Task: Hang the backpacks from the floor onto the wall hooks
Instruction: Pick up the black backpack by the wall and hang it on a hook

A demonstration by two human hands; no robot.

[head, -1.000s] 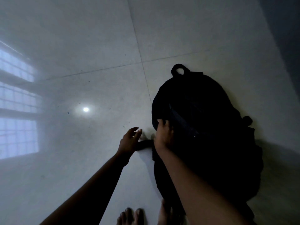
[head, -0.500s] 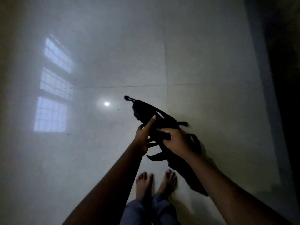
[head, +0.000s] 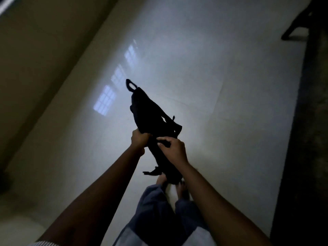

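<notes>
A black backpack (head: 150, 114) hangs in the air in front of me, seen edge-on and tilted, with its top carry loop (head: 131, 84) pointing up and to the left. My left hand (head: 139, 140) is closed on the pack's left side near its middle. My right hand (head: 173, 150) pinches the fabric or a strap just to the right of it. The pack's lower end and a loose strap (head: 153, 172) dangle above my bare feet (head: 174, 185). No wall hook is in view.
A pale tiled floor (head: 204, 82) stretches ahead, with a window's reflection on it. A beige wall (head: 44, 50) runs along the left. A dark strip borders the right side, and dark furniture legs (head: 298, 27) stand at the top right.
The backpack has come up off the floor into both hands. My view has risen and swung, bringing the left wall into sight.
</notes>
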